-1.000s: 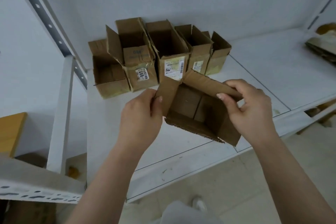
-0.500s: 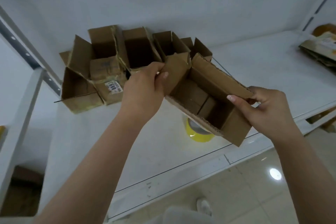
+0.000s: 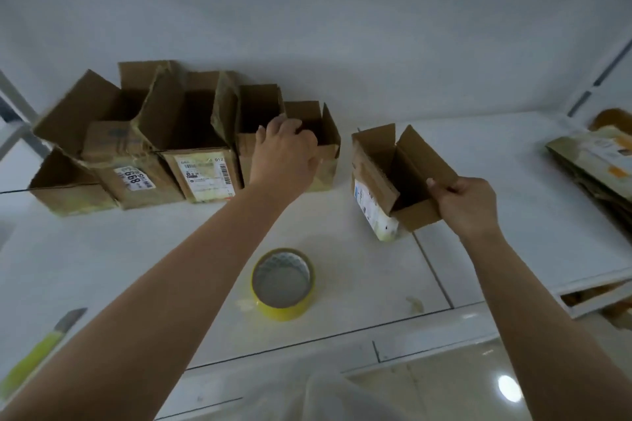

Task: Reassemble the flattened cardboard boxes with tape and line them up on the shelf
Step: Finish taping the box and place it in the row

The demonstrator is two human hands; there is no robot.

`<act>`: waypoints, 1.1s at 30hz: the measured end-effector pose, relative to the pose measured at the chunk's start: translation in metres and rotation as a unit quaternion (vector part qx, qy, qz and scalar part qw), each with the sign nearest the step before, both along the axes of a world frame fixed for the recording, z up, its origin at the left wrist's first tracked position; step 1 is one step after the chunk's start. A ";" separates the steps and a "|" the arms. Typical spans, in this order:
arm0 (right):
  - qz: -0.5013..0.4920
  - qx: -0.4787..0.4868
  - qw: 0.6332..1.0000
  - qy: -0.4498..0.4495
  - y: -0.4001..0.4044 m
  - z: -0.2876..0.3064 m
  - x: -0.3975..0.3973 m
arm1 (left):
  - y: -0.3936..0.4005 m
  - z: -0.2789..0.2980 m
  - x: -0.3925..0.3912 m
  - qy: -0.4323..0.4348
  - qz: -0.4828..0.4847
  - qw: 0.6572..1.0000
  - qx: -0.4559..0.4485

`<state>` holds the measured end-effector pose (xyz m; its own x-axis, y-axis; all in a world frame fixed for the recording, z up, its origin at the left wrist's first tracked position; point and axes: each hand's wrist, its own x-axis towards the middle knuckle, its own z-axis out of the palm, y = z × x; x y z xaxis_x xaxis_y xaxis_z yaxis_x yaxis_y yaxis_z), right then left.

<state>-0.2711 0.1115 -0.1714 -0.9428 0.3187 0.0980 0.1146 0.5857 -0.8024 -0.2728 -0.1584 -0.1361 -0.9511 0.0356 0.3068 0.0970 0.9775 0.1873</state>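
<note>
The new box (image 3: 393,181) is down on the shelf (image 3: 513,215) now, no longer held up, just right of the row (image 3: 191,147). Right hand (image 3: 466,205) pinches its flap; left hand (image 3: 285,155) grips the row's end box (image 3: 325,133), probably closing the gap.

Six open cardboard boxes (image 3: 386,178); one tape roll (image 3: 283,284); one knife (image 3: 41,349); one flattened-cardboard stack (image 3: 595,164); two hands (image 3: 284,154).

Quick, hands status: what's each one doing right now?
Left hand: grips the rim of the last box in the row.
Right hand: pinches a flap of the new box.
</note>
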 end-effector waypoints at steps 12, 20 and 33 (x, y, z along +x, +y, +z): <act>0.058 -0.085 0.989 -0.107 -0.039 -0.018 -0.087 | 0.000 -0.019 -0.035 -0.044 0.082 0.986 -0.135; 0.135 -0.056 0.983 -0.110 -0.068 -0.017 -0.110 | -0.006 -0.015 -0.037 -0.061 0.085 0.984 -0.141; 0.172 0.080 0.975 -0.111 -0.061 -0.012 -0.110 | -0.004 -0.021 -0.034 -0.022 0.083 0.988 -0.126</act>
